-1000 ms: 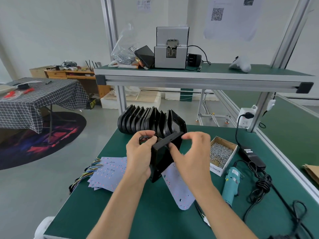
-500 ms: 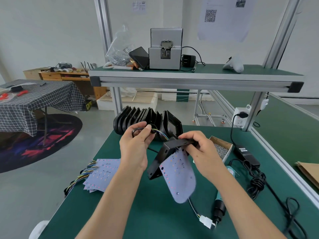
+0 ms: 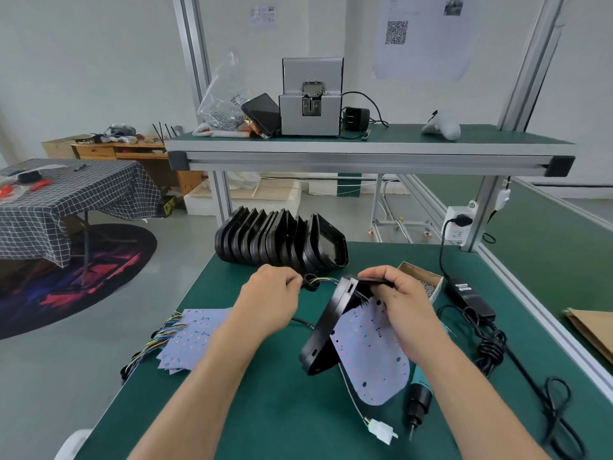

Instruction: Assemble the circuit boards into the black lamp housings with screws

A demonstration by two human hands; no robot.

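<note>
White walls (image 3: 83,61) ring the room, a QR-code poster (image 3: 421,34) hanging far right. Grey smooth floor (image 3: 49,376) runs left, where a dark round rug (image 3: 66,287) lies under a checked-cloth table (image 3: 73,197). Beyond stands a wooden desk (image 3: 116,152). Soft, even light everywhere.

Matt black plastic lamp housing (image 3: 326,330) above a matt green bench mat (image 3: 265,410); brushed aluminium frame (image 3: 365,157); brown cardboard screw box (image 3: 428,282); checked cloth table cover (image 3: 73,194).

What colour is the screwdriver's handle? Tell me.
Teal, with a black front end; the screwdriver lies on the bench by the right forearm, seen in the head view.
</note>
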